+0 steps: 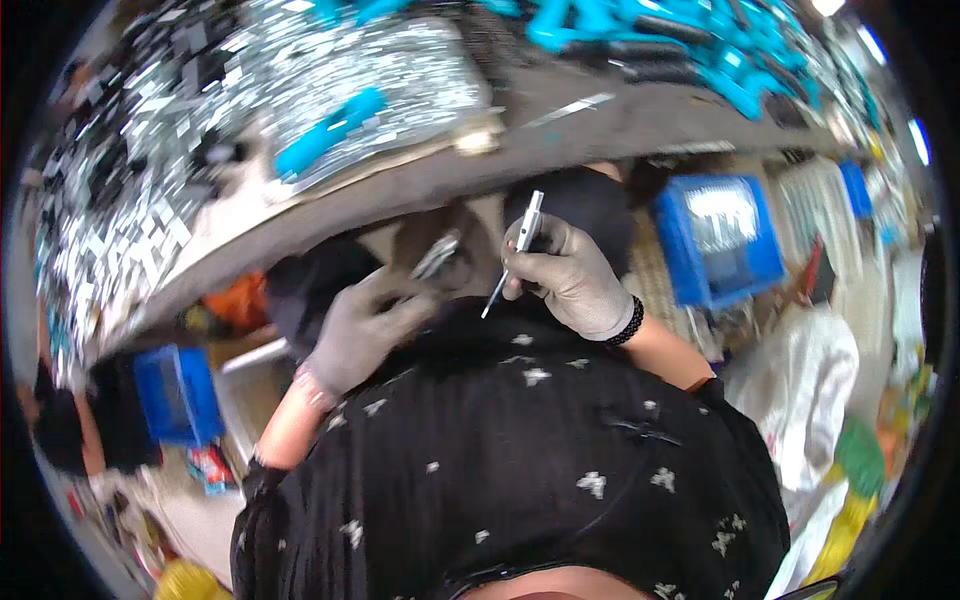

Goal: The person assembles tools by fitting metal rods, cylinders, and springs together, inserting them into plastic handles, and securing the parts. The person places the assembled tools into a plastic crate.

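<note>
My right hand [575, 275], in a pale grey glove, is closed around a slim metal tool [527, 228] with a silver body and a thin dark shaft. Its shaft tilts down to the left and ends in a pale tip. My left hand [365, 330], gloved alike, is curled in front of my lap. At its fingertips is a small silver metal piece [437, 257], blurred by motion, so its exact shape cannot be made out. The two hands are apart, below the bench's near edge.
The dark workbench [650, 115] spans the far side, with heaps of shiny metal parts [420, 70] and turquoise-and-black handles [640, 35]. A single turquoise handle [330, 133] lies on the metal heap. Blue crates [770, 270] stand low at both sides, and a white sack [800, 370] slumps at right.
</note>
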Available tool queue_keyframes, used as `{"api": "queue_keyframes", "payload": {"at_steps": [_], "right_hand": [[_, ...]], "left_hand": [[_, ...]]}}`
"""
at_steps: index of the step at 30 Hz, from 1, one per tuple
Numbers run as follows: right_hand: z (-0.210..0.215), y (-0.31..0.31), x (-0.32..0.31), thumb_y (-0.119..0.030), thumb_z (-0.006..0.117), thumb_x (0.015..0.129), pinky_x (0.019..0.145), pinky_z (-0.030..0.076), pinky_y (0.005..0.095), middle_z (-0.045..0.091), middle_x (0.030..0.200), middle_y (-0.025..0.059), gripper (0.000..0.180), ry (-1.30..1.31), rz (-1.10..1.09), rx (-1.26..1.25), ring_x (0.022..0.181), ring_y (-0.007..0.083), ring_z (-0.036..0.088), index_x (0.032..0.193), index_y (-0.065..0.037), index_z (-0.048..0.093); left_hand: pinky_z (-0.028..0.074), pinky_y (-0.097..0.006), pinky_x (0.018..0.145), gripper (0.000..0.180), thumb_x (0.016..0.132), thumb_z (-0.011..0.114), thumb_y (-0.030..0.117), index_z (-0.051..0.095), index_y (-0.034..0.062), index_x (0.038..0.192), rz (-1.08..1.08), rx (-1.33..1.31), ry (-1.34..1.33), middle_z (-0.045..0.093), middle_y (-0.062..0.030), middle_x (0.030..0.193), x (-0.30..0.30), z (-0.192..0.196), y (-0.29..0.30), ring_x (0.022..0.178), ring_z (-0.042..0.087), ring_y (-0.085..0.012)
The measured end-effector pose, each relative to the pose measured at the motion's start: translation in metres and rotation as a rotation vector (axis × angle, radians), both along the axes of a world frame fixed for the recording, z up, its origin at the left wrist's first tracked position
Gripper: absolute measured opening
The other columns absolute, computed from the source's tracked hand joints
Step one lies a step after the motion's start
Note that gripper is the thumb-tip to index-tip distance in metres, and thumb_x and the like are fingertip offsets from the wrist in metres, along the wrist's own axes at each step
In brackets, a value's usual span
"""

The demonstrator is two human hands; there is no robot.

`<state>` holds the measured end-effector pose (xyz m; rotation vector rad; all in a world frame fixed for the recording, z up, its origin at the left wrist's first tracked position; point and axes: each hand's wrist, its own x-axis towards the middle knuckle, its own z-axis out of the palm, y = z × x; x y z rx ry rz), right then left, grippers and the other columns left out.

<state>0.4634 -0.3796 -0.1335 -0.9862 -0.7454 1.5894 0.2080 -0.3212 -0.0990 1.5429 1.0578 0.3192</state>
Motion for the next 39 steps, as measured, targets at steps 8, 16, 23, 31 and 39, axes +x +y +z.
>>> {"api": "queue_keyframes", "payload": {"at_steps": [8,16,23,31,39], "right_hand": [[0.003,0.043,-0.091,-0.015,0.070,0.092,0.064,0.050,0.0204,0.069,0.089,0.0019,0.018,-0.023,0.343,-0.032,0.077,0.0080,0.066,0.105,-0.005,0.064],[0.014,0.062,-0.098,-0.010,0.072,0.089,0.077,0.056,0.0266,0.070,0.092,0.0080,0.022,-0.505,0.604,0.039,0.084,0.0128,0.067,0.105,0.004,0.067],[0.020,0.046,-0.057,-0.009,0.073,0.085,0.069,0.047,0.0260,0.065,0.081,0.0019,0.012,-0.674,0.068,0.270,0.074,0.0084,0.057,0.090,-0.001,0.067],[0.032,0.054,-0.080,-0.013,0.077,0.081,0.064,0.047,0.0249,0.065,0.077,0.0011,0.016,-0.706,0.268,0.251,0.070,0.0066,0.058,0.085,-0.002,0.067],[0.030,0.062,-0.094,-0.015,0.078,0.079,0.062,0.047,0.0252,0.064,0.074,0.0001,0.018,-0.694,0.381,0.222,0.068,0.0066,0.057,0.084,-0.002,0.066]], "left_hand": [[0.043,-0.022,0.062,0.012,0.094,0.066,0.012,0.070,0.0001,0.095,0.339,0.175,-0.128,0.058,0.0009,0.090,-0.049,-0.012,-0.031,0.068,0.052,-0.0052],[0.050,-0.029,0.076,0.012,0.085,0.072,0.006,0.072,-0.0053,0.089,0.278,0.491,0.122,0.061,-0.0051,0.101,-0.079,-0.009,-0.037,0.087,0.063,-0.0142],[0.049,-0.024,0.079,0.032,0.086,0.067,-0.001,0.055,-0.0017,0.115,0.474,0.042,-0.272,0.064,-0.0054,0.104,-0.109,-0.011,-0.038,0.088,0.058,-0.0072],[0.046,-0.022,0.074,0.029,0.082,0.070,0.002,0.059,-0.0008,0.109,0.339,-0.057,-0.296,0.064,-0.0014,0.094,-0.101,-0.008,-0.032,0.083,0.057,-0.0057],[0.040,-0.021,0.055,0.024,0.082,0.067,0.002,0.056,0.0026,0.103,0.331,-0.260,-0.333,0.061,-0.0017,0.081,-0.097,-0.002,-0.029,0.062,0.053,-0.0059]]}}
